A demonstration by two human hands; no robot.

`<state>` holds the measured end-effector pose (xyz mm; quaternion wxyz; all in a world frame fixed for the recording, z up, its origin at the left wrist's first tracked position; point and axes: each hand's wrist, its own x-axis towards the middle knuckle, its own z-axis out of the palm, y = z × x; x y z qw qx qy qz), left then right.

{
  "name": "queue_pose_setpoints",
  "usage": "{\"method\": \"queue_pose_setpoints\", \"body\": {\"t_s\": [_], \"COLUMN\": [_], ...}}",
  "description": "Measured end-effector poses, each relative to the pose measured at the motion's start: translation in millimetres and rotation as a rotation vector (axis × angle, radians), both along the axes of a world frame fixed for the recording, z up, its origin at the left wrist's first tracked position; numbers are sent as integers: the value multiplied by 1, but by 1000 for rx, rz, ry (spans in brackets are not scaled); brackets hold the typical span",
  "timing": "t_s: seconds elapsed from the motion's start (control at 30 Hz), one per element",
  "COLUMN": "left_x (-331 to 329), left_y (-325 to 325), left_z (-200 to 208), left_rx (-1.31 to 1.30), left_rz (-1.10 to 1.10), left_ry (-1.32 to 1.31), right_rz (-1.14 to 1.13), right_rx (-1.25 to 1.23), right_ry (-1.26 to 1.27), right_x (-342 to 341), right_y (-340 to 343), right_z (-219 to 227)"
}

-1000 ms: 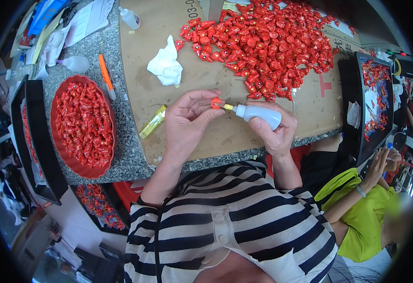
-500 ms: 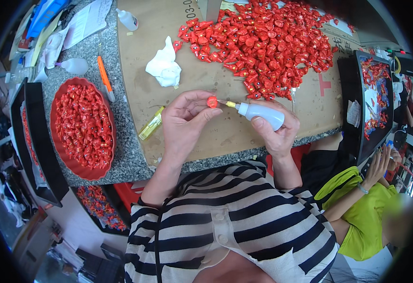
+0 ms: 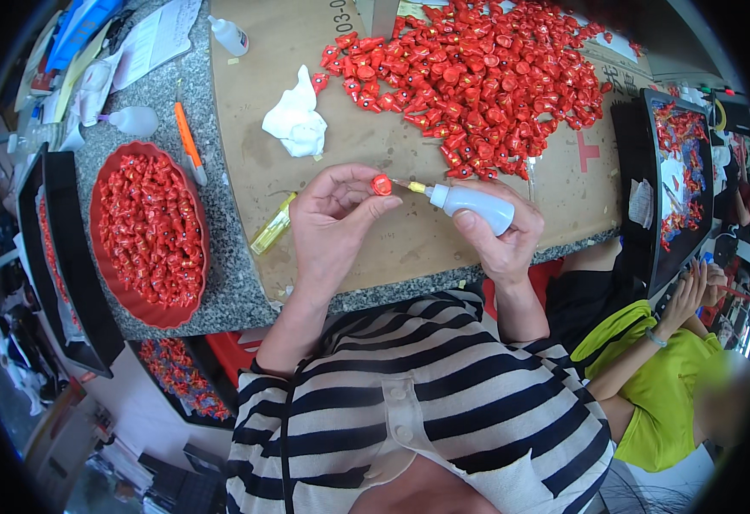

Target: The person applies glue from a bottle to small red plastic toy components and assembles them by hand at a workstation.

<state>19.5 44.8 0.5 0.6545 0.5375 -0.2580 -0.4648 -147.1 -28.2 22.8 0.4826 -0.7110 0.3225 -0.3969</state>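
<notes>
Between thumb and fingers, my left hand (image 3: 337, 214) pinches a small red plastic piece (image 3: 382, 185). My right hand (image 3: 505, 231) is wrapped round a white squeeze bottle (image 3: 476, 209) lying on its side in the grip. Its yellow-based needle tip (image 3: 416, 188) points left at the red piece; whether the two touch is too small to tell. Beyond my hands a big heap of small red pieces (image 3: 495, 86) covers the far part of a cardboard sheet (image 3: 375, 248). A crumpled white tissue (image 3: 296, 120) lies beyond my left hand, and a yellow transparent case (image 3: 274, 224) lies beside its wrist.
Left on the speckled stone table (image 3: 156, 111) are a red oval basket (image 3: 96, 248) full of red pieces, an orange cutter (image 3: 188, 137) and two more squeeze bottles. Black trays (image 3: 79, 283) stand at both table ends. A person in lime green (image 3: 649, 394) sits at right.
The red piece in my left hand has turned slightly and shifted a little left. The bottle in my right hand has moved slightly left too. Both grips stay the same.
</notes>
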Motion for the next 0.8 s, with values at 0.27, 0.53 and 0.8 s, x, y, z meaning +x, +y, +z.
{"method": "queue_pose_setpoints", "body": {"t_s": [0.27, 0.53, 0.8], "left_x": [0, 0, -2], "left_y": [0, 0, -1], "left_z": [3, 1, 2], "left_rx": [-14, -25, -38], "left_rz": [26, 44, 52], "left_ry": [-8, -14, -35], "right_rz": [26, 30, 49], "right_rx": [-3, 12, 53], "right_ry": [41, 13, -9], "right_x": [-3, -4, -6], "right_y": [1, 3, 4], "right_z": [2, 1, -2]}}
